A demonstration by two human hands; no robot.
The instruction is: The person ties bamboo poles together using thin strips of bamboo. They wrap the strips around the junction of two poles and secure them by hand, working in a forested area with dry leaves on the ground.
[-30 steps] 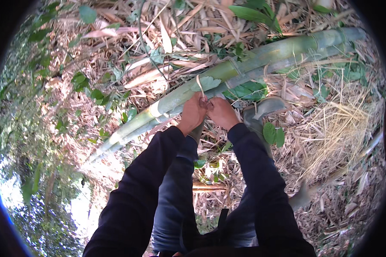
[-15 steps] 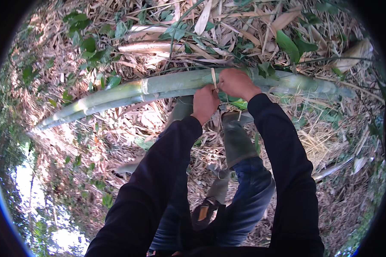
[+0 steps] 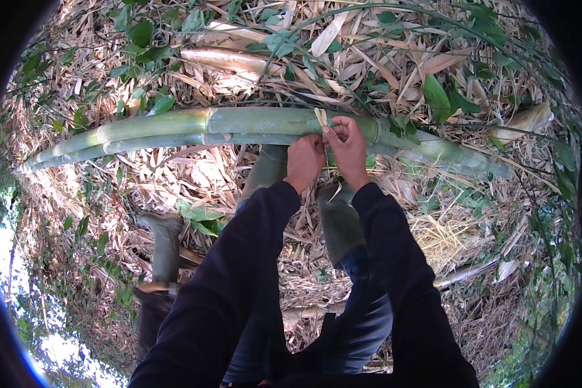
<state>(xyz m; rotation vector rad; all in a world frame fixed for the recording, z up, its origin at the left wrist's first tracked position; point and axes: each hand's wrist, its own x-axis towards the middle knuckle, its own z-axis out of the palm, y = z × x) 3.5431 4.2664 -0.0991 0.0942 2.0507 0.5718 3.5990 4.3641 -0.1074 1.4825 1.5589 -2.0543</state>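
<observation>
Two green bamboo poles (image 3: 258,121) lie together across the leaf-littered ground (image 3: 394,64). The right hand (image 3: 349,149) pinches a pale flat strip (image 3: 323,120) beside them; whether the curled left hand (image 3: 306,160) grips anything, I cannot tell.

Looking down at the ground (image 3: 200,89) now, spreading thick with dry, pale leaf litter, dappling with sun and shade! Spotting 2 green bamboo stems (image 3: 258,121), stretching side by side across the litter from left to right. Beyond them, catching a long dry husk (image 3: 229,60). Over right, seeing a tuft of yellow straw (image 3: 443,239); just below, a pale stick (image 3: 465,275). Out left, finding 1 green boot (image 3: 165,242), standing there.
</observation>
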